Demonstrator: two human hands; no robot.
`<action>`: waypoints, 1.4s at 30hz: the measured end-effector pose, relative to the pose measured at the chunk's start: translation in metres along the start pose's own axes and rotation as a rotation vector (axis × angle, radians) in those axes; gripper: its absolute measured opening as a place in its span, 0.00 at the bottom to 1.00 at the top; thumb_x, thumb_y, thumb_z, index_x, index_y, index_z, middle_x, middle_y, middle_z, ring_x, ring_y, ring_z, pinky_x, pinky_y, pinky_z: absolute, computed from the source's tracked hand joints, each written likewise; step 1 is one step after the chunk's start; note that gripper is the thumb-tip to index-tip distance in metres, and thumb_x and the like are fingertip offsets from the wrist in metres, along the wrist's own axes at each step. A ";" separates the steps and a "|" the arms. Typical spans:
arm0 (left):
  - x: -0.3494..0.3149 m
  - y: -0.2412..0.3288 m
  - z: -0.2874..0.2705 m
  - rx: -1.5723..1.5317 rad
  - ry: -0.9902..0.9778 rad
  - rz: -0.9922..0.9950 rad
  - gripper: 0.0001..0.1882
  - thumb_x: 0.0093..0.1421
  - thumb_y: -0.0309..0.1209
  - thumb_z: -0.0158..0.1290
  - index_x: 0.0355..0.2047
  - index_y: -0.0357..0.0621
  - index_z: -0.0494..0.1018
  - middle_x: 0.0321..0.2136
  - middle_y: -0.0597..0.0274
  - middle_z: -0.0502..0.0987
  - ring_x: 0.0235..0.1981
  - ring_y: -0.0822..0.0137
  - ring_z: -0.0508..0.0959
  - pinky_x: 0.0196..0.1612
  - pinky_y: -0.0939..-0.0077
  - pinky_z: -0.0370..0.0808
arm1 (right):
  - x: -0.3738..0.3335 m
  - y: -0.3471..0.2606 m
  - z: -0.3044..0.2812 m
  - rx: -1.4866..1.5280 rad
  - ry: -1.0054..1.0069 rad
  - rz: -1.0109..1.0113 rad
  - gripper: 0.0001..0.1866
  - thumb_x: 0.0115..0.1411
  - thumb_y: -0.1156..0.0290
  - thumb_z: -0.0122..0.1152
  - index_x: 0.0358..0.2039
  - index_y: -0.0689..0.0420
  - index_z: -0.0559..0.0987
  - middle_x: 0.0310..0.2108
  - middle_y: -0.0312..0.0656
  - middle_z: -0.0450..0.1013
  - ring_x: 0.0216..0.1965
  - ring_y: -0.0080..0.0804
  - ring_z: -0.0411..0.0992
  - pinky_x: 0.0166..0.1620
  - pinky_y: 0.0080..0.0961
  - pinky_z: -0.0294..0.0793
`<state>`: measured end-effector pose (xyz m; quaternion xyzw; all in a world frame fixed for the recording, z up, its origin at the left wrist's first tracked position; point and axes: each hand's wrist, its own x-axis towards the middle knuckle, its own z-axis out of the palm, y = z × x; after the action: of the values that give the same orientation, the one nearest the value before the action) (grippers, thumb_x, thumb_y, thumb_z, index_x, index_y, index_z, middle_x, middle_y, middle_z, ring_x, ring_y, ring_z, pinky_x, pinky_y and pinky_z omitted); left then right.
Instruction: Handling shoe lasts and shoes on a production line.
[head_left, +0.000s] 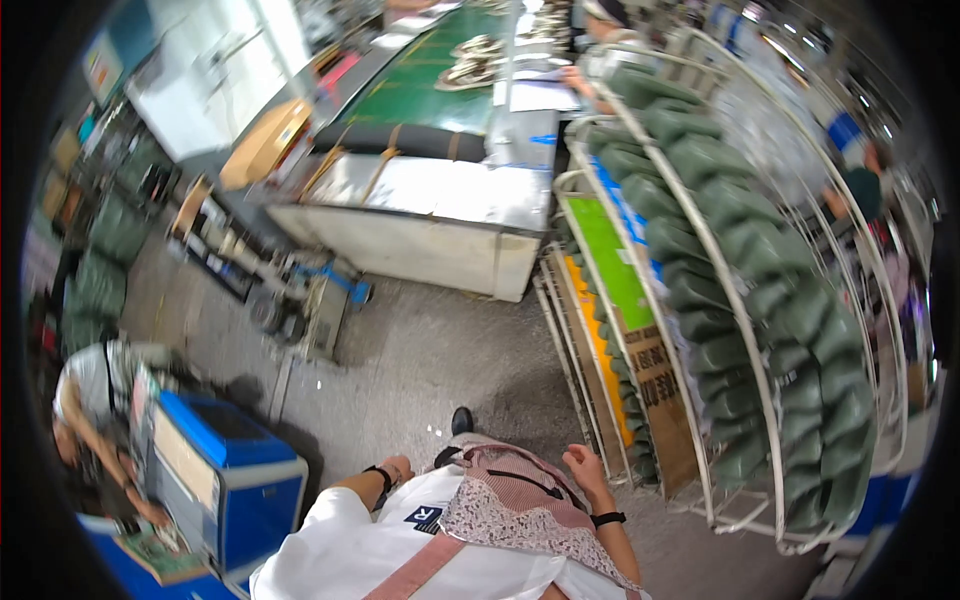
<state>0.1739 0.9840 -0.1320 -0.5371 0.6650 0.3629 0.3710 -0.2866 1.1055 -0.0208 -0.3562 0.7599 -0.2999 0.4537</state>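
My left hand (398, 470) hangs beside my body at the lower middle, a dark band on its wrist. Its fingers are too small and foreshortened to make out. On the other side, my right hand (585, 468) is held out with loosely bent fingers that stand apart and hold nothing; a black band circles that wrist. Between the two lies a pink patterned apron (510, 510) over my white shirt (370, 550). The tall rack (735, 290) of grey-green moulded pieces (700, 250) is nearest my right hand, not touching it.
Ahead stands a conveyor table with a green belt (410, 90) and a white end panel (400, 245). A wheeled machine (290, 300) is at left. Lower left, a person (95, 400) works by a blue machine (250, 500). Another person (610, 45) stands beside the conveyor. Grey floor (430, 350) lies ahead.
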 end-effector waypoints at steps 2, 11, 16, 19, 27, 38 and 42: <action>-0.001 -0.013 0.010 -0.126 -0.041 0.208 0.23 0.53 0.47 0.55 0.40 0.41 0.81 0.43 0.43 0.80 0.47 0.48 0.80 0.49 0.57 0.75 | 0.026 0.024 0.023 0.184 -0.024 0.228 0.21 0.58 0.67 0.63 0.50 0.63 0.77 0.42 0.46 0.79 0.42 0.33 0.77 0.46 0.27 0.76; -0.060 -0.048 -0.033 -0.916 0.334 -0.318 0.19 0.58 0.42 0.53 0.43 0.43 0.80 0.43 0.44 0.80 0.47 0.48 0.79 0.50 0.57 0.75 | 0.164 -0.028 0.076 -0.102 -0.339 0.098 0.13 0.56 0.70 0.63 0.39 0.66 0.80 0.28 0.38 0.76 0.26 0.23 0.73 0.31 0.21 0.73; -0.065 -0.059 -0.014 -1.083 0.331 -0.531 0.18 0.58 0.40 0.53 0.45 0.45 0.79 0.44 0.46 0.80 0.47 0.49 0.79 0.51 0.59 0.75 | 0.197 -0.144 0.137 -0.097 -0.505 0.243 0.15 0.57 0.73 0.61 0.45 0.64 0.75 0.24 0.34 0.72 0.23 0.20 0.69 0.25 0.17 0.67; -0.058 -0.044 0.005 -1.225 0.290 -0.598 0.17 0.56 0.39 0.52 0.43 0.48 0.81 0.44 0.49 0.80 0.47 0.50 0.79 0.51 0.60 0.75 | 0.228 -0.165 0.169 -0.209 -0.561 0.168 0.15 0.57 0.71 0.61 0.43 0.64 0.77 0.26 0.36 0.74 0.26 0.21 0.71 0.28 0.18 0.69; -0.025 -0.038 -0.017 -1.468 0.183 -0.689 0.21 0.58 0.43 0.52 0.44 0.43 0.80 0.47 0.44 0.78 0.51 0.47 0.77 0.52 0.57 0.74 | 0.369 -0.177 0.247 -0.478 -0.800 -0.119 0.19 0.58 0.66 0.60 0.45 0.66 0.80 0.37 0.44 0.80 0.38 0.31 0.76 0.44 0.27 0.74; -0.010 -0.084 -0.120 -1.472 0.423 -0.733 0.16 0.58 0.40 0.51 0.43 0.51 0.80 0.46 0.48 0.79 0.49 0.48 0.78 0.50 0.54 0.75 | 0.478 -0.381 0.360 -0.531 -0.854 0.065 0.10 0.59 0.75 0.50 0.40 0.59 0.77 0.26 0.38 0.75 0.22 0.24 0.72 0.23 0.20 0.70; -0.005 -0.107 -0.114 -1.559 0.348 -0.748 0.17 0.56 0.39 0.53 0.44 0.51 0.80 0.45 0.49 0.80 0.49 0.49 0.78 0.52 0.57 0.74 | 0.476 -0.421 0.400 -0.469 -0.810 -0.071 0.10 0.62 0.73 0.51 0.41 0.59 0.77 0.27 0.38 0.75 0.24 0.24 0.72 0.26 0.20 0.71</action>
<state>0.2680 0.8682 -0.0841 -0.8675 0.0557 0.4812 -0.1131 0.0291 0.4271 -0.0832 -0.5633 0.5563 0.0279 0.6103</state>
